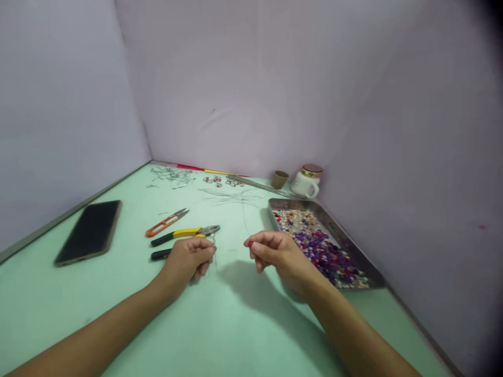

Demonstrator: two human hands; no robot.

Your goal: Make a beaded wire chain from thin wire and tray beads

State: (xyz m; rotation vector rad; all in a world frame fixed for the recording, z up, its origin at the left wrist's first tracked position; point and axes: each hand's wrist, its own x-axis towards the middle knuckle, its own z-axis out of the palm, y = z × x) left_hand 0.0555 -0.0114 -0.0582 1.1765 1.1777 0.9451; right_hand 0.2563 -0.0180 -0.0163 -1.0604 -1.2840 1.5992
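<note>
My left hand [189, 260] is closed in a pinch on a thin wire piece [214, 242] with small pale beads near its top. Loose wire ends hang below the fingertips. Just behind that hand lie pliers [186, 233] with yellow and black handles, one handle partly hidden by the hand. My right hand [277, 251] pinches a small red bead [250, 244] between thumb and finger, held a short way to the right of the wire piece. A metal tray [371, 272] of purple, red, white and pale beads sits beside the right hand.
Orange thread snips [167, 222] lie beyond the pliers, and a dark phone [89, 231] is at the left. Farther back are wire bits [173, 175], several beaded pieces [214, 180], long wires [231, 196], a small brown cup [280, 179] and a lidded white mug [305, 183] by the wall.
</note>
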